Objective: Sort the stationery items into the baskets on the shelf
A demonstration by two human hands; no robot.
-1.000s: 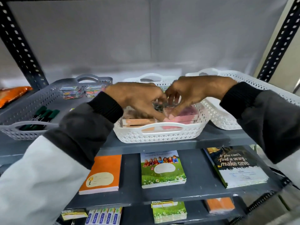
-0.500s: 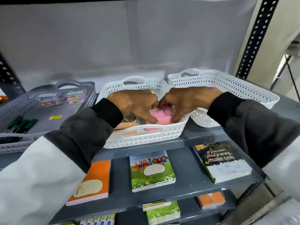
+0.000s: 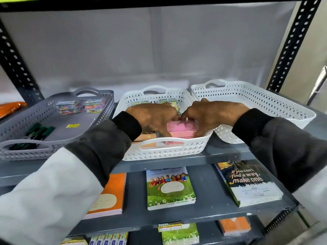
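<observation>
Pink pads (image 3: 182, 127) sit gripped between left hand (image 3: 154, 119) and right hand (image 3: 210, 115) inside middle basket (image 3: 169, 149)

left hand (image 3: 154, 119): centre of frame, palm down, fingers curled downward | right hand (image 3: 210, 116): just right of it, palm down, fingertips nearly meeting the left's | forearms: sleeved, converging from the lower corners

Open room inside the right white basket (image 3: 283, 110); middle basket (image 3: 169, 151) crowded with both hands, pink packs (image 3: 182, 126).
</observation>
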